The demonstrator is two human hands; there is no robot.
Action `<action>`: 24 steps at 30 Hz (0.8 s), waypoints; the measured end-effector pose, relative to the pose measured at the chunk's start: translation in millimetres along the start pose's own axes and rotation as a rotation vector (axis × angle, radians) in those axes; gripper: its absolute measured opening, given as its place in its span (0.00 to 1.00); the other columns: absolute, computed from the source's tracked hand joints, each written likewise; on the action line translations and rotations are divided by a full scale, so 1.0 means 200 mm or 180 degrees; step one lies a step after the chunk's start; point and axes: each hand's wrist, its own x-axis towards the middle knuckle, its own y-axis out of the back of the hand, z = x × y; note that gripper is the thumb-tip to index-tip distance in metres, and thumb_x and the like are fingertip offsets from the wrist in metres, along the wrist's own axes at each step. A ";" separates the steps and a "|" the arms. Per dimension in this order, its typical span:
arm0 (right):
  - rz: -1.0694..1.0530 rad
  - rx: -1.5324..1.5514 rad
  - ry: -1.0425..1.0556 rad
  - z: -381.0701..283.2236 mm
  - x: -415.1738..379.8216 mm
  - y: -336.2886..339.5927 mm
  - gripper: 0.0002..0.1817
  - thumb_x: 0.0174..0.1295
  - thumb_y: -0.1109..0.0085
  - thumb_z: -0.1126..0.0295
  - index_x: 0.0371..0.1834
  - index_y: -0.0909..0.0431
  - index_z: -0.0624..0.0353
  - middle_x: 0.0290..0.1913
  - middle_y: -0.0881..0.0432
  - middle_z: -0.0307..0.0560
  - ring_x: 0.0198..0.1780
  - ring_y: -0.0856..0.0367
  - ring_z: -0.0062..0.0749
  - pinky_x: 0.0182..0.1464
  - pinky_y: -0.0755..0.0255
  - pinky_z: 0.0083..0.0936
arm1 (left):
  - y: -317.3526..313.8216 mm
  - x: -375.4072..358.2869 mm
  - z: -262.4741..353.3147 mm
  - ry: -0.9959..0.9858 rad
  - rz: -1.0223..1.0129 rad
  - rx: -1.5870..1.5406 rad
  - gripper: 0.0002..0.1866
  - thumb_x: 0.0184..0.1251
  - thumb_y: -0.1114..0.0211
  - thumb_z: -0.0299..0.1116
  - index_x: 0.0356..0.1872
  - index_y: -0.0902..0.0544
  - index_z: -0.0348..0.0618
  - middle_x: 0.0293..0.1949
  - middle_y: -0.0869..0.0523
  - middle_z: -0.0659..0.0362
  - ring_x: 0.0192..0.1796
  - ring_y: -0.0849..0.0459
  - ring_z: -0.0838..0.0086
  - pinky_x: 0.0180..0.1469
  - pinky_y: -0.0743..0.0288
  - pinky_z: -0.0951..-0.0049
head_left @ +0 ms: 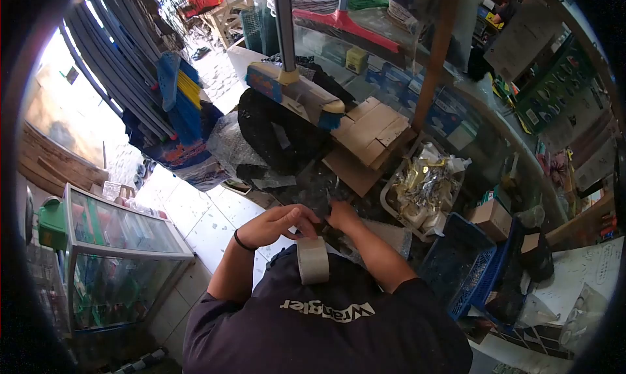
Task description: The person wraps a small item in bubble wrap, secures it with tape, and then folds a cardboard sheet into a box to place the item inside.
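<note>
A wide roll of clear tape (313,260) hangs at my left hand (279,223), close against my shirt; the fingers of that hand are curled at the roll's upper edge. My right hand (342,216) is beside it, a little further right, its fingers bent down over dark plastic material (306,190). What those right fingers hold, if anything, is hidden. Behind the hands lie black wrapping (280,129) and flattened cardboard (372,133). Bubble wrap (385,236) lies under my right forearm.
A basket of shiny metal parts (390,201) stands right of the cardboard, with a blue crate (456,256) nearer me. Brooms (293,90) lean ahead. A glass cabinet (124,243) stands on the left by the tiled floor.
</note>
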 end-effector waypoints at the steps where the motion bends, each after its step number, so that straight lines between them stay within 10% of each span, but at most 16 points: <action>1: 0.0114 0.0144 0.0115 -0.03 -0.03 0.05 0.18 0.49 0.37 0.64 0.41 0.25 0.62 0.38 0.19 0.55 0.42 0.20 0.47 0.43 0.26 0.36 | -0.03 0.00 0.01 -0.0009 0.0031 0.0030 0.28 0.71 0.63 0.56 0.52 0.28 0.42 0.41 0.18 0.59 0.46 0.23 0.75 0.46 0.28 0.71; 9: -0.0799 0.3197 0.0353 -0.08 -0.57 0.52 0.16 0.60 0.43 0.57 0.34 0.23 0.61 0.29 0.21 0.44 0.32 0.24 0.23 0.37 0.31 0.23 | -0.14 -0.03 -0.06 0.0063 0.0275 -0.0133 0.30 0.70 0.62 0.56 0.53 0.29 0.38 0.42 0.18 0.58 0.48 0.22 0.75 0.46 0.27 0.72; 24: -0.1579 0.2584 0.0708 -0.20 -0.90 0.50 0.20 0.56 0.39 0.56 0.43 0.22 0.60 0.34 0.22 0.45 0.34 0.26 0.27 0.37 0.32 0.26 | -0.23 -0.02 -0.24 0.0022 0.0393 -0.0486 0.29 0.70 0.61 0.56 0.52 0.30 0.38 0.43 0.19 0.57 0.49 0.23 0.72 0.50 0.28 0.70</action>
